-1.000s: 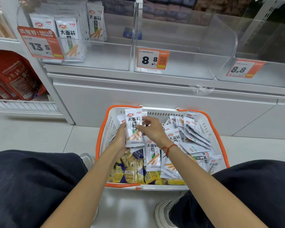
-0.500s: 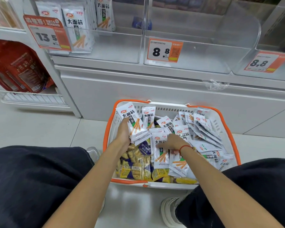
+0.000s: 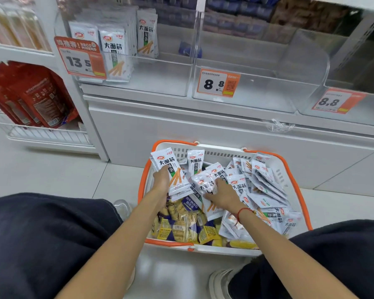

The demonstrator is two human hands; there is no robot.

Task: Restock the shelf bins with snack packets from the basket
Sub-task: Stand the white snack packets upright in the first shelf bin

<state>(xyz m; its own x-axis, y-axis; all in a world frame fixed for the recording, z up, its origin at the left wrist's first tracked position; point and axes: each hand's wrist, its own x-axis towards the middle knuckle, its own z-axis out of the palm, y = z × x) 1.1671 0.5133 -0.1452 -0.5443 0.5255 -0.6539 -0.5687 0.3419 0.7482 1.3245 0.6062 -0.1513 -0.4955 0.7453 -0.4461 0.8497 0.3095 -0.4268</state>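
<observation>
An orange-rimmed white basket (image 3: 289, 169) stands on the floor between my knees, full of white snack packets (image 3: 266, 186), with yellow and purple packets (image 3: 179, 227) at its near left. My left hand (image 3: 161, 180) grips a small stack of white packets (image 3: 171, 171), held up over the basket's left side. My right hand (image 3: 222, 194) is down in the pile, its fingers curled round another white packet (image 3: 205, 184). Above, the left clear shelf bin (image 3: 160, 83) holds upright white packets (image 3: 115, 55) at its left end. The middle bin (image 3: 257, 98) looks bare.
Price tags hang on the bin fronts: 13.5 (image 3: 80, 59), 8.8 (image 3: 218, 83) and 8.8 (image 3: 335, 101). Red bags (image 3: 30, 96) stand in a wire rack at the lower left. A white cabinet front (image 3: 203, 134) is behind the basket. My dark trouser knees flank it.
My right hand left the packet stack, dropped into the pile and has taken hold of another white packet. My left hand keeps the stack, now tilted left.
</observation>
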